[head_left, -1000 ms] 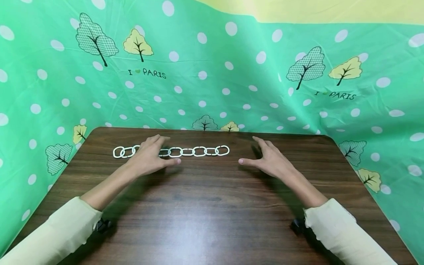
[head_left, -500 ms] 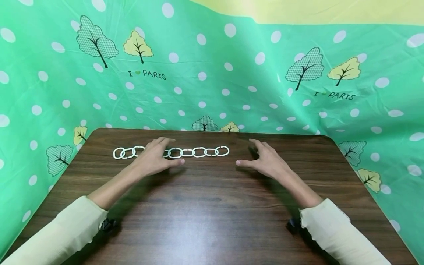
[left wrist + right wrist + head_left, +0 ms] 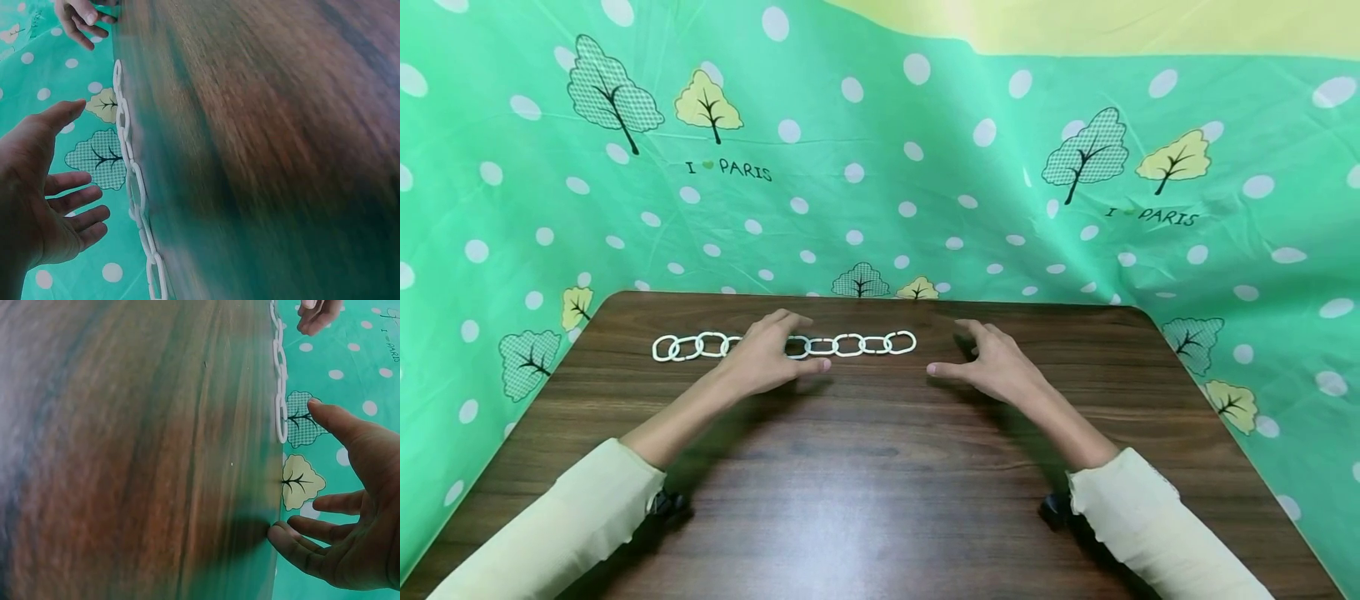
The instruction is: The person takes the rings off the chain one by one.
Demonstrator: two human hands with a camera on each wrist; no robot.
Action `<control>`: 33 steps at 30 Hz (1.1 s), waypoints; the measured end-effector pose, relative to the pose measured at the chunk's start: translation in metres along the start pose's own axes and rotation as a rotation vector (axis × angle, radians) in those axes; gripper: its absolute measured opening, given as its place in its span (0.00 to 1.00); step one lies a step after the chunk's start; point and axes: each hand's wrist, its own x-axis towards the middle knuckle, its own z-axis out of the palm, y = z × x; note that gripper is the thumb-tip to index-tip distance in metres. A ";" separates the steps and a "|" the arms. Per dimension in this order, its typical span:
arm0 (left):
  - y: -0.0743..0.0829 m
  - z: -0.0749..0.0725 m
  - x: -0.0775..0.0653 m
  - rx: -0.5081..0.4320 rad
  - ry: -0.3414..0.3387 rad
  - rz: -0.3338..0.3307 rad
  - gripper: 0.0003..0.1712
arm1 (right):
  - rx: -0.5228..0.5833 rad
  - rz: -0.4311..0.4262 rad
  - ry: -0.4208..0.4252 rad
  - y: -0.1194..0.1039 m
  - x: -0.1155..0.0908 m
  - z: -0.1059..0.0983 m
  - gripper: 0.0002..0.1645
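Observation:
A white chain (image 3: 848,345) of several oval plastic-looking links lies stretched out left to right near the table's far edge. My left hand (image 3: 765,357) hovers over the chain and hides some of its middle links in the head view. Its fingers are spread and loosely bent, with nothing between them; in the left wrist view the hand (image 3: 37,187) shows apart from the links. To the right of the chain's end is my right hand (image 3: 1000,364), thumb pointing left and fingers relaxed. It holds nothing, as the right wrist view of that hand (image 3: 356,512) also shows.
The dark wood-grain table (image 3: 865,475) has rounded far corners. Behind it and along both sides hangs a green cloth (image 3: 880,125) with white dots and printed trees. A small black device (image 3: 672,505) sits under the left cuff, another (image 3: 1055,510) under the right.
Both hands have drifted inward, the left one to the right along the chain and the right one a little to the left. The chain stays where it was on the table.

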 end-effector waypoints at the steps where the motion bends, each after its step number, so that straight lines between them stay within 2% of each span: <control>1: 0.000 0.001 0.001 0.003 -0.001 0.002 0.48 | -0.002 -0.004 0.001 -0.001 0.000 0.001 0.71; 8: 0.003 0.003 0.008 0.003 0.004 0.026 0.47 | -0.001 -0.001 0.006 -0.003 0.004 0.003 0.67; 16: 0.005 0.005 0.019 -0.044 -0.011 0.010 0.45 | 0.027 0.013 -0.003 -0.002 0.009 0.008 0.64; 33: 0.021 0.026 0.034 -0.052 -0.040 0.032 0.37 | 0.031 -0.007 -0.026 -0.005 0.014 0.012 0.56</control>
